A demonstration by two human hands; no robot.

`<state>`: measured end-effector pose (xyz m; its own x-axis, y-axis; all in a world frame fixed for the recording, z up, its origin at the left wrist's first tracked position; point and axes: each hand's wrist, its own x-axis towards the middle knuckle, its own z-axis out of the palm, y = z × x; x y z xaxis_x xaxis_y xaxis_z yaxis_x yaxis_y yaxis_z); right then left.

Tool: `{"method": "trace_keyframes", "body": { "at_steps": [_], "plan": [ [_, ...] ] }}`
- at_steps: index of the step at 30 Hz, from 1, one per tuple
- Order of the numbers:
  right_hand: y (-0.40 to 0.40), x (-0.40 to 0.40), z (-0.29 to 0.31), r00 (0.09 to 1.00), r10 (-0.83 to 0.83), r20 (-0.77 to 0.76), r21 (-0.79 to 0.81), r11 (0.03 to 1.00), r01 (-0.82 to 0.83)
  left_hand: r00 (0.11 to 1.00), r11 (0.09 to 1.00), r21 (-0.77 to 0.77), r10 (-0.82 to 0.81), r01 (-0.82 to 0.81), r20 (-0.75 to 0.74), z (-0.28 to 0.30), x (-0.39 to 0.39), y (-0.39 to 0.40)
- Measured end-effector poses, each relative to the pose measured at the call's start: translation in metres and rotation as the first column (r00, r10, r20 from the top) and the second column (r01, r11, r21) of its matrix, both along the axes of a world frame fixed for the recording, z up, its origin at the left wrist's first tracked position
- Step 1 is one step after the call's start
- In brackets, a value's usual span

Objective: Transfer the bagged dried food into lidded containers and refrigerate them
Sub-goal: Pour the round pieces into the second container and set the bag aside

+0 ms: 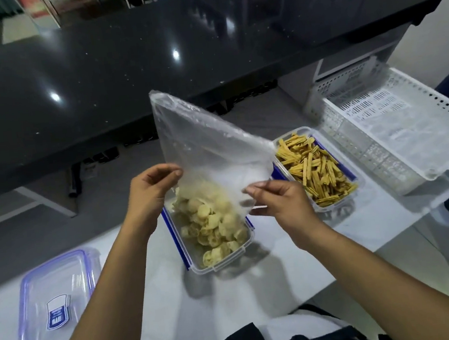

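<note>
A clear plastic bag (209,143) hangs upended between a person's two hands, its mouth over an open container (213,232) on the white table (258,291). The left hand (153,188) pinches the bag's left edge; the right hand (279,200) pinches its lower right edge, both forearms reaching forward. Pale round slices (212,221) spill from the bag into the blue-clipped container. Just right, a second container (317,168) holds yellow sticks. A lid (57,306) lies at left, a white basket (396,129) at right.
</note>
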<state>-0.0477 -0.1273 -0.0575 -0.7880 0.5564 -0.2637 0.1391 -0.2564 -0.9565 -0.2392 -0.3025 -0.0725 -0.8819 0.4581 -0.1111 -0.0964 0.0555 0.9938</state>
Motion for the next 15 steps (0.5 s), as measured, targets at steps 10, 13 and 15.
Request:
{"method": "trace_keyframes", "body": {
  "at_steps": [10, 13, 15],
  "plan": [
    [0.005, 0.0, -0.002, 1.0, 0.018, 0.014, 0.018, 1.0, -0.018, 0.995, 0.996, 0.056, 0.071, -0.074, 0.064, 0.008, -0.003, 0.0],
    [0.006, -0.004, 0.002, 1.0, 0.022, -0.003, 0.035, 0.999, -0.022, 0.994, 0.993, 0.082, 0.081, -0.087, 0.075, 0.017, -0.001, -0.001],
    [0.006, -0.007, 0.005, 1.0, 0.024, -0.015, 0.045, 0.999, -0.023, 0.993, 0.988, 0.12, 0.082, -0.092, 0.085, 0.024, -0.001, -0.001]
  ]
}}
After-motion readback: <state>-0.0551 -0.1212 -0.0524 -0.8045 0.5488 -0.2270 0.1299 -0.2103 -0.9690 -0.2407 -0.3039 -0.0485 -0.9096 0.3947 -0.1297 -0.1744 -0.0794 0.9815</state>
